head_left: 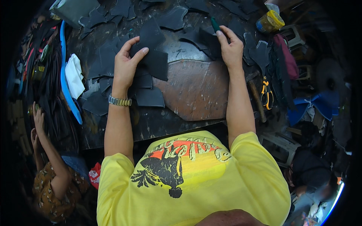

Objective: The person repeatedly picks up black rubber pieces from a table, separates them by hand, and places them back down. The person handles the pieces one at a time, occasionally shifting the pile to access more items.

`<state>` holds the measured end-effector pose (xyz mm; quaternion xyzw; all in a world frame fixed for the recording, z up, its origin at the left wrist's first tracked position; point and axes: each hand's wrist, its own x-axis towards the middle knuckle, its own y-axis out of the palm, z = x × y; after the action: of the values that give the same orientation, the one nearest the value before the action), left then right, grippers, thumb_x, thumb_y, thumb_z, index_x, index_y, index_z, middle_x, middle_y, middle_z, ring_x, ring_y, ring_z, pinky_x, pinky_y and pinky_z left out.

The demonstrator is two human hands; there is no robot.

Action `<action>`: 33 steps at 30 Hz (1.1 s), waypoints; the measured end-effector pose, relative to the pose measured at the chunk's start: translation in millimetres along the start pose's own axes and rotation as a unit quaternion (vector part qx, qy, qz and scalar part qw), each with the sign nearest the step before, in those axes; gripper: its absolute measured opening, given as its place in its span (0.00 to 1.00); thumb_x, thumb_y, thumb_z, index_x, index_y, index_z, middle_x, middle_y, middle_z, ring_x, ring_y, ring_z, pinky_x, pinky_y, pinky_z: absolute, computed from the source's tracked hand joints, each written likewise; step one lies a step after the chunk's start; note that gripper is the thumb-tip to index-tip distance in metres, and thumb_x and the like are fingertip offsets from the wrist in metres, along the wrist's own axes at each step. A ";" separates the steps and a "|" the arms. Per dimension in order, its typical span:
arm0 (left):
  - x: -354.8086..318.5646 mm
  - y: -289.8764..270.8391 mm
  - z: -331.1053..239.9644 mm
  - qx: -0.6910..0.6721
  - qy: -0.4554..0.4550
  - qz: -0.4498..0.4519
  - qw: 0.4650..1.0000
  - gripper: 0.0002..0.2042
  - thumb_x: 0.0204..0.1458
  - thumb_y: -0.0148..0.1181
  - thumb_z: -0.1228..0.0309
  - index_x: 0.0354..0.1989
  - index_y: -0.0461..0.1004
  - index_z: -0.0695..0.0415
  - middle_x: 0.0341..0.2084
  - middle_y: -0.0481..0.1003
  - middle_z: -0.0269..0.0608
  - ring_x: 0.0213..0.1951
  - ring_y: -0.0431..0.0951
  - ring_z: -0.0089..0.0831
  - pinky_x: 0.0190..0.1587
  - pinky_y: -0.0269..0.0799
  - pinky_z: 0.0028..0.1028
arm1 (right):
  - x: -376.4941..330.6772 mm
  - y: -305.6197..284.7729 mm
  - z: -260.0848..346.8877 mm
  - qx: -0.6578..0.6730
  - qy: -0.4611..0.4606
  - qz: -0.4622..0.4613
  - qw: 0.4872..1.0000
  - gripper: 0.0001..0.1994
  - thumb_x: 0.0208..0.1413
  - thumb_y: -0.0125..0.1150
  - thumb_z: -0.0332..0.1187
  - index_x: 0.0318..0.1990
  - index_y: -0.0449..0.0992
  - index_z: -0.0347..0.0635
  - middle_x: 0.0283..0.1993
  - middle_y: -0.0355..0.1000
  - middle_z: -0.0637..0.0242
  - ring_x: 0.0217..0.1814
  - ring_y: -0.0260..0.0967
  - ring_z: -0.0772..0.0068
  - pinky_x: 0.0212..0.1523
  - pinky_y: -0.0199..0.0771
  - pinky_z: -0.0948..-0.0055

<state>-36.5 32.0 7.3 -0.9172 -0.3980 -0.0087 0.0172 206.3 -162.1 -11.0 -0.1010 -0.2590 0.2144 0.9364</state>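
My left hand (128, 62) pinches a flat black sheet piece (156, 64) between thumb and fingers, over the left part of a worn brown board (196, 92). My right hand (231, 48) is closed round a slim tool with a dark green end (215, 24), at the board's upper right. The tool's working end is hidden, so its kind does not show. Close beside the right fingers is another dark piece (209, 42); whether they touch it is unclear. More cut black pieces (150, 97) lie below and around my left hand.
Right of my right forearm lie a wooden-handled tool (257, 101) and an orange-and-black-handled tool (267, 94). A yellow tub (270, 21) stands at the far right. On the left are a white cloth (74, 77), a blue strip (64, 71) and another person's raised hands (39, 119).
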 end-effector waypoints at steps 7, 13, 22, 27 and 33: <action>-1.0 2.1 -2.7 -0.042 -0.006 0.000 0.999 0.21 0.51 0.65 0.77 0.55 0.70 0.66 0.49 0.72 0.40 0.49 0.72 0.24 0.51 0.71 0.22 | -4.2 9.0 15.7 -0.152 -0.048 0.128 0.979 0.25 0.49 0.68 0.43 0.53 0.75 0.42 0.55 0.72 0.57 0.60 0.66 0.55 0.62 0.62 0.63; -1.8 1.4 -4.3 -0.069 0.006 0.002 0.998 0.21 0.52 0.64 0.78 0.55 0.70 0.66 0.49 0.71 0.40 0.49 0.73 0.24 0.51 0.72 0.22 | 2.6 29.4 22.5 -0.252 -0.062 0.229 0.938 0.42 0.43 0.72 0.46 0.66 0.60 0.46 0.65 0.61 0.50 0.71 0.52 0.49 0.70 0.41 0.39; -2.8 2.2 -4.5 -0.066 0.034 0.007 0.997 0.20 0.52 0.64 0.78 0.54 0.71 0.66 0.49 0.71 0.40 0.49 0.72 0.24 0.51 0.71 0.22 | 8.7 29.0 20.0 -0.302 -0.073 0.294 0.904 0.38 0.42 0.73 0.44 0.64 0.64 0.49 0.60 0.65 0.52 0.67 0.56 0.50 0.70 0.44 0.42; -6.6 5.9 -8.4 -0.061 0.046 0.013 0.997 0.20 0.53 0.64 0.78 0.54 0.71 0.66 0.49 0.72 0.41 0.50 0.72 0.25 0.52 0.71 0.23 | -2.3 26.5 25.0 -0.203 -0.115 0.293 0.927 0.36 0.41 0.72 0.36 0.61 0.66 0.48 0.53 0.68 0.54 0.60 0.61 0.51 0.62 0.56 0.55; -9.8 9.0 -13.3 -0.032 0.043 0.031 0.998 0.21 0.54 0.63 0.77 0.57 0.69 0.65 0.50 0.71 0.39 0.48 0.74 0.24 0.50 0.72 0.21 | -8.4 34.5 32.2 -0.218 -0.089 0.306 0.922 0.37 0.42 0.70 0.35 0.64 0.64 0.48 0.55 0.67 0.54 0.61 0.60 0.51 0.66 0.53 0.57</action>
<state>-36.7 18.1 20.1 -0.9279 -0.3680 -0.0602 0.0052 170.8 -132.8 2.2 -0.3573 -0.3386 0.4368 0.7529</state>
